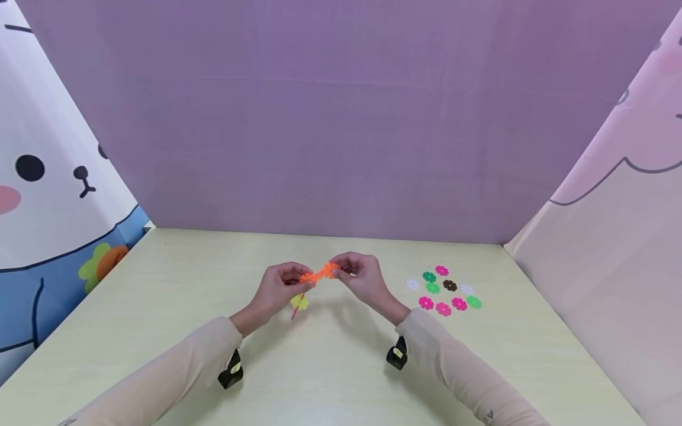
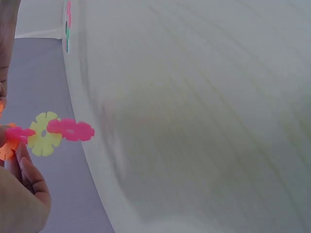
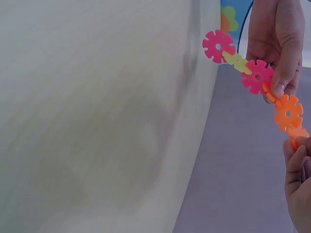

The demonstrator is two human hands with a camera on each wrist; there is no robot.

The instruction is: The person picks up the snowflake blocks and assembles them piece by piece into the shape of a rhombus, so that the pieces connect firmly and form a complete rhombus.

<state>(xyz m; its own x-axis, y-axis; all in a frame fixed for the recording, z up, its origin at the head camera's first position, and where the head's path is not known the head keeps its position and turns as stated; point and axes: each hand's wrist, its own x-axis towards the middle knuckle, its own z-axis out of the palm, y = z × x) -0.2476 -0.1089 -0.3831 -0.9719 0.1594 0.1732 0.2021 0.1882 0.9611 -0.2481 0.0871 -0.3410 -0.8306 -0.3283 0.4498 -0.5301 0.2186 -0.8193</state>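
Several notched flower-shaped plastic discs are joined edge to edge in a chain held above the table. My left hand pinches an orange disc in the chain's middle. From that hand hang a pink disc, a yellow disc and another pink disc. Between the two hands a second orange disc shows whole. The fingers of my right hand pinch the orange disc at the other end, covering part of it.
Loose flower discs in pink, green, white and brown lie on the table's right side, among them a brown disc and a white disc. A purple cloth panel rises behind the pale table; printed cloths hang at both sides.
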